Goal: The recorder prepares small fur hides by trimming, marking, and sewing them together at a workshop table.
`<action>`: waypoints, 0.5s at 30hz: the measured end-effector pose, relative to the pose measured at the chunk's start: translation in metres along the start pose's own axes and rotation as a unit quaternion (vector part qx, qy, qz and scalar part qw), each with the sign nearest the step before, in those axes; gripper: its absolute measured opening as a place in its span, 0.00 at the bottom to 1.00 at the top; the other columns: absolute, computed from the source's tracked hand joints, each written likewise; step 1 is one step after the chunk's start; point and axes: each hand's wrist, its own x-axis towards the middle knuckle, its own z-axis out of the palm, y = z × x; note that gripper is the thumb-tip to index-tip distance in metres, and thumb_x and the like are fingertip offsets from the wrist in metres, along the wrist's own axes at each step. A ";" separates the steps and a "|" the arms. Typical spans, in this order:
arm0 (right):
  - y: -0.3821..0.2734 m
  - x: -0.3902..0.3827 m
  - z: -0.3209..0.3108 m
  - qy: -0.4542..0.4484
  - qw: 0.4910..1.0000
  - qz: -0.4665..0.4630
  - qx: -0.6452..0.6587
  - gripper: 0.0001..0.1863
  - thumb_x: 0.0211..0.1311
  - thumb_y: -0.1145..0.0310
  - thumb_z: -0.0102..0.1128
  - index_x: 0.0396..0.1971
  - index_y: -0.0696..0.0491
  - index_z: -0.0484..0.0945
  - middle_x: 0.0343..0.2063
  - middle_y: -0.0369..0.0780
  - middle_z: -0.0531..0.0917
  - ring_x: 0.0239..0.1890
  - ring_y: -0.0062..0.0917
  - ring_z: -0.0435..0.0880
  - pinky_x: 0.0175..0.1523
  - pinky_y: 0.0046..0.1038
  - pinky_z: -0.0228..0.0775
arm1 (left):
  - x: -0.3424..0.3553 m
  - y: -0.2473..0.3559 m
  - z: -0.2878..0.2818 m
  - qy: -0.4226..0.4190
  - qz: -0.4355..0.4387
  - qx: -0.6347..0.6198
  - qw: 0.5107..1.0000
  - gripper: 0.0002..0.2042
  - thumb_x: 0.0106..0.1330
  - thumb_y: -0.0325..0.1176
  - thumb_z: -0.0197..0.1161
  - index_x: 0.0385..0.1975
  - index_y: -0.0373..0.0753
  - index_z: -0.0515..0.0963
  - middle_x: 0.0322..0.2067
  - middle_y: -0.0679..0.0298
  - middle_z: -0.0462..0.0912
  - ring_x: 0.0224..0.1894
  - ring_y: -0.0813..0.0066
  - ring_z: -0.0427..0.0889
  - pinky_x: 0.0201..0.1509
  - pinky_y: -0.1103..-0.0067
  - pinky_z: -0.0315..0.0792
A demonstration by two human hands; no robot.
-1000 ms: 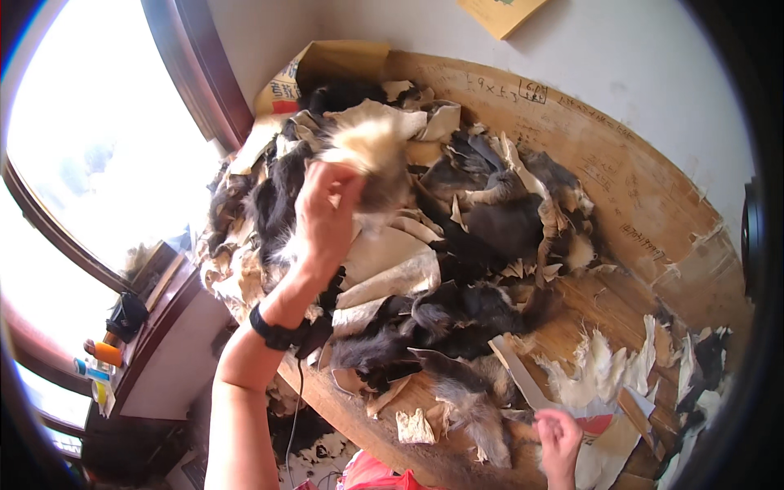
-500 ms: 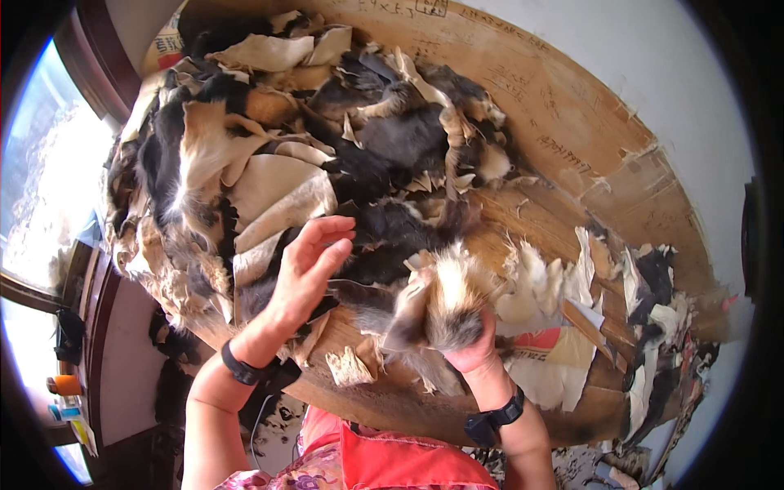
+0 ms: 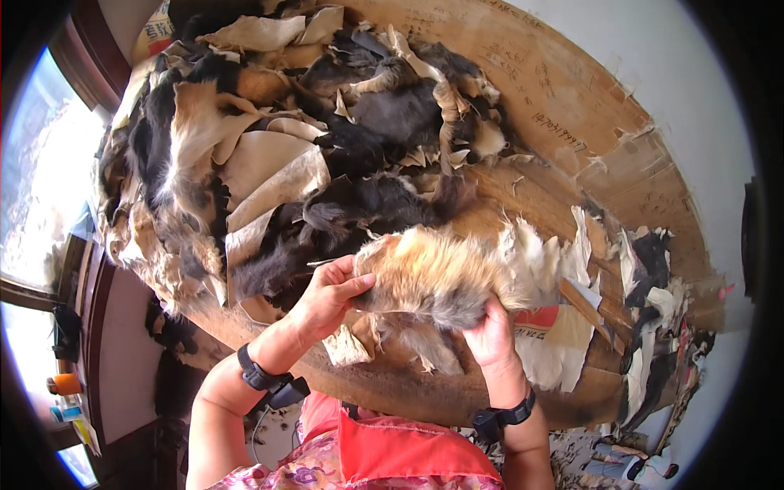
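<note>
A piece of fur pelt, tan with grey along its lower edge, is stretched out between my two hands over the near part of the table. My left hand pinches its left end, thumb on top. At the lower right edge my right hand grips it, thumb over the fur. Just beyond lie dark fur pieces. Below the pelt a grey fur scrap and a small cream hide scrap rest on the wooden table.
A large heap of hides covers the table's left and far side. White fur strips, a flat wooden stick and a pale sheet lie to the right. More scraps hang at the right edge. A window is at left.
My left hand, earlier open and apart from the pelt, has come right and taken hold of its left end. The bunched pelt is now spread flat between both hands.
</note>
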 end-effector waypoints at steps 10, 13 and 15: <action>-0.041 -0.026 -0.018 0.082 0.992 -0.069 -0.067 0.24 0.72 0.69 0.53 0.65 0.54 0.68 0.62 0.39 0.76 0.62 0.30 0.76 0.68 0.38 0.67 | -0.017 -0.020 0.044 -0.003 0.036 0.003 0.999 0.26 0.74 0.24 0.53 0.71 0.45 0.62 0.47 0.65 0.84 0.47 0.83 0.81 0.49 0.83 0.76; -0.061 -0.042 -0.031 0.074 0.994 -0.065 -0.056 0.26 0.65 0.73 0.54 0.64 0.54 0.70 0.59 0.39 0.79 0.60 0.31 0.77 0.67 0.38 0.67 | -0.026 -0.036 0.055 -0.055 0.040 0.080 0.995 0.30 0.74 0.22 0.51 0.74 0.51 0.56 0.42 0.69 0.82 0.34 0.89 0.72 0.38 0.88 0.66; -0.071 -0.053 -0.060 0.063 0.994 -0.064 -0.055 0.26 0.64 0.73 0.54 0.64 0.54 0.70 0.59 0.39 0.79 0.61 0.32 0.77 0.68 0.39 0.66 | -0.027 -0.055 0.056 -0.100 0.059 0.198 0.973 0.28 0.70 0.19 0.49 0.70 0.44 0.66 0.39 0.72 0.80 0.29 0.91 0.62 0.35 0.90 0.55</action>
